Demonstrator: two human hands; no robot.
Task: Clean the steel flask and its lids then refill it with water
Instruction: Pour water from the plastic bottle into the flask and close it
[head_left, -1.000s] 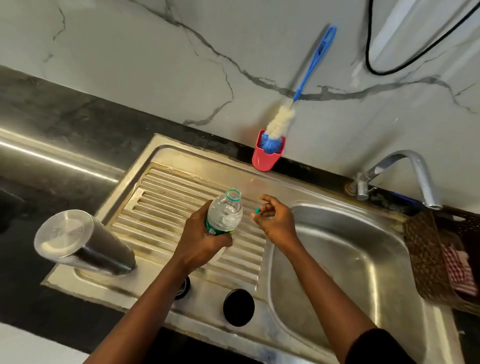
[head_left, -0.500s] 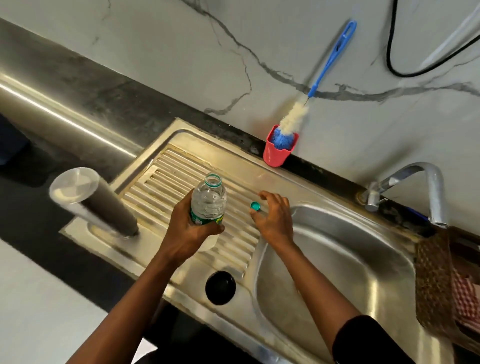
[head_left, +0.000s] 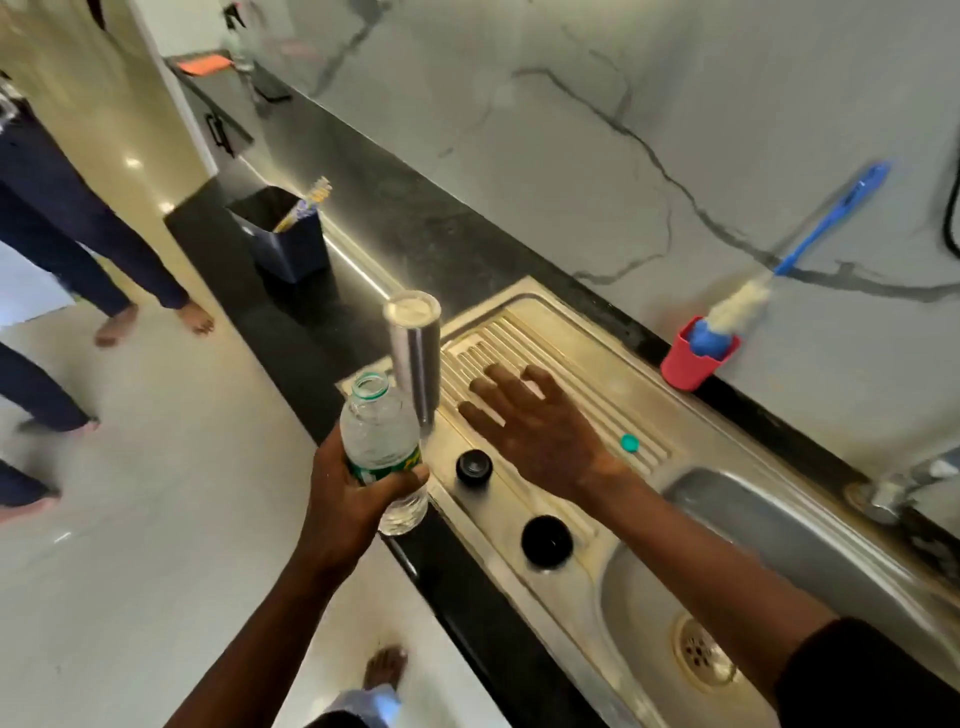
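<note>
The steel flask (head_left: 414, 358) stands upside down at the left end of the sink's drainboard (head_left: 582, 358). Two black lids lie near the front edge, a small one (head_left: 474, 467) and a larger one (head_left: 546, 541). My left hand (head_left: 358, 499) grips an uncapped plastic water bottle (head_left: 383, 441) with a green label, just left of the flask. The bottle's green cap (head_left: 629, 442) lies on the drainboard ribs. My right hand (head_left: 535, 426) hovers over the drainboard with fingers spread, pointing toward the flask and holding nothing.
The sink basin (head_left: 779, 571) with its drain lies to the right, the tap (head_left: 904, 478) behind it. A red cup (head_left: 693, 364) holds a blue bottle brush (head_left: 810, 244) against the wall. A dark bin (head_left: 285, 239) stands on the counter. Other people's legs (head_left: 83, 234) are at left.
My right hand has let go of the green cap, which now lies on the drainboard, and has swung left toward the flask. My view has turned left.
</note>
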